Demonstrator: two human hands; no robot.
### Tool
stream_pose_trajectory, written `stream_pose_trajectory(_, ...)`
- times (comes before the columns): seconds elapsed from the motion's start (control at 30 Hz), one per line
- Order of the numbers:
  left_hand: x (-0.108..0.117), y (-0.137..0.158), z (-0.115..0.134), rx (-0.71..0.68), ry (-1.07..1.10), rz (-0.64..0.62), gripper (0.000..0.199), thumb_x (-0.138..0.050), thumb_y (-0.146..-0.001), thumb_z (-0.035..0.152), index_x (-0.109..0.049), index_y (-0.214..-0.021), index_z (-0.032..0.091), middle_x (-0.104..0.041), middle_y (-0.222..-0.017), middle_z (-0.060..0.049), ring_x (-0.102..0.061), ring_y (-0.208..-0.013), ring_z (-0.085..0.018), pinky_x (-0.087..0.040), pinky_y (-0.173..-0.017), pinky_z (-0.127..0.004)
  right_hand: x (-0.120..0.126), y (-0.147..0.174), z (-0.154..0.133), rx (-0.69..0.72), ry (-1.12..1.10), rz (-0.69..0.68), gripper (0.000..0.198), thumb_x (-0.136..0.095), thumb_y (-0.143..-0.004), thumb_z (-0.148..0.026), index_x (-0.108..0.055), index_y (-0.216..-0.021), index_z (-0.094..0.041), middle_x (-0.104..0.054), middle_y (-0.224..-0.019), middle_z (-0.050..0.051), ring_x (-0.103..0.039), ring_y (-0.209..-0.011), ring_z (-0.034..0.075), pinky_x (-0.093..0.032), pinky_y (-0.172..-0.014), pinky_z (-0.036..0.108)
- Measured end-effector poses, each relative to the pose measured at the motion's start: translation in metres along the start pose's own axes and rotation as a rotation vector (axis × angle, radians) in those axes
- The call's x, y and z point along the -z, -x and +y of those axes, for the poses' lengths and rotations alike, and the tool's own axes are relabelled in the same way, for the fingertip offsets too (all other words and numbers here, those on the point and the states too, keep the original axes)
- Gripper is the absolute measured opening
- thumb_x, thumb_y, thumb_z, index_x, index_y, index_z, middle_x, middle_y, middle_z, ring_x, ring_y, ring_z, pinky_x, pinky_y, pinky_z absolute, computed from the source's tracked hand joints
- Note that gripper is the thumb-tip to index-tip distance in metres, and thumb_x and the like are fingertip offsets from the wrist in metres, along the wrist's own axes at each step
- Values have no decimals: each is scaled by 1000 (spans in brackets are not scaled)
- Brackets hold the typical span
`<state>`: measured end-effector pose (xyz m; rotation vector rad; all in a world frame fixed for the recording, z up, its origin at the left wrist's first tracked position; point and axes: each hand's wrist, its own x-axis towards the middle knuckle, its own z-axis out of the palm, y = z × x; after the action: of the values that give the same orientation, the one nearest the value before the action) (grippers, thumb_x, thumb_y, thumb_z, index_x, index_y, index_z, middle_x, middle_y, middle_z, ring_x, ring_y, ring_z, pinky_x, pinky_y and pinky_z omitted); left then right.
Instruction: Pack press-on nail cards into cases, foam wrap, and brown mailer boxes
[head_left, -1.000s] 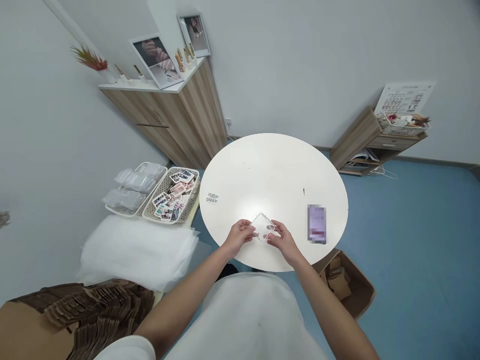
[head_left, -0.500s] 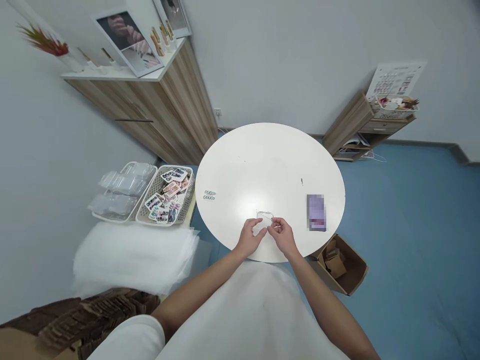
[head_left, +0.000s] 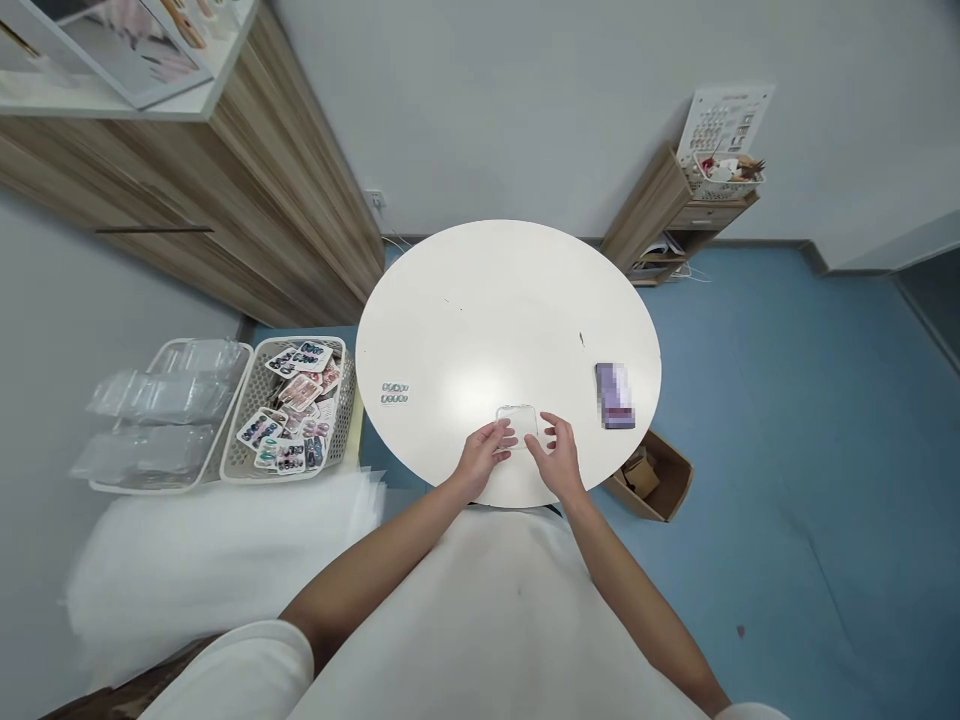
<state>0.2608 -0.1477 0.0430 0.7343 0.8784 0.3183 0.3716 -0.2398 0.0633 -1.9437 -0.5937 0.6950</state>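
Note:
A small clear plastic case [head_left: 523, 415], squarish with rounded corners, is at the near part of the white round table [head_left: 480, 280]. My left hand [head_left: 480, 456] has its fingers at the case's left edge and seems to grip it there. On the other side, my right hand [head_left: 557, 455] is open, its thumb and fingers spread around the right edge of the case. Whether the case rests on the tabletop is hard to tell. Farther left on the table lies a small set of press-on nails [head_left: 394, 393] in two rows.
A purple pixelated packet [head_left: 615, 396] lies on the table's right. Left of the table stand a basket of nail cards [head_left: 346, 400] and another holding clear plastic packs [head_left: 180, 385], with white sheets [head_left: 225, 550] nearer. A cardboard box [head_left: 675, 480] is on the floor at right.
My right hand's fingers have spread from a pinch at the case's edge. The case now shows flatter and more fully between my hands. The camera view has shifted.

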Motion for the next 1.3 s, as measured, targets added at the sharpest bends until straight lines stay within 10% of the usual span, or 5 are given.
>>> stream_pose_trajectory(0.2, -4, -4, 3, -39, -154, -79, 48, -58, -72, 47, -54, -112, 20, -55, -108, -10, -58, -90, -17, -43, -77, -30, 18, -11, 10, -225, -377, -177, 39, -64, -64, -44, -46, -92, -23, -61, -83, 2, -60, -69, 14, -47, -68, 32)
stream_pose_trajectory(0.37, 5, 0, 10, -336, -611, -92, 104, -80, -45, 33, -27, -134, 28, -49, -116, -8, -54, -92, -18, -39, -84, -34, 27, -16, 15, -227, -408, -224, 42, -68, -60, -45, -45, -87, -23, -61, -81, 1, -59, -69, 14, -48, -66, 32)
stream_pose_trajectory(0.53, 6, 3, 18, -435, -804, -125, 90, -77, -51, 30, -35, -131, 28, -55, -103, -5, -51, -82, -15, -40, -80, -32, 28, -16, 15, -204, -410, -320, 36, -66, -63, -45, -46, -84, -23, -61, -83, 1, -59, -68, 14, -48, -69, 34)
stream_pose_trajectory(0.83, -3, 7, 23, -343, -667, -181, 77, -75, -54, 26, -44, -124, 27, -54, -94, -3, -50, -82, -15, -41, -78, -31, 56, -24, 8, 205, -94, -552, 73, -75, -54, -32, -42, -119, -31, -26, -140, 7, -46, -111, 23, -42, -89, 42)
stream_pose_trajectory(1.3, -8, 10, 11, -256, -442, -213, 85, -75, -56, 25, -35, -131, 28, -53, -88, -1, -52, -80, -13, -41, -79, -33, 51, -27, 11, 253, -98, -513, 52, -71, -58, -30, -55, -107, -27, -39, -133, 8, -41, -119, 24, -40, -94, 41)
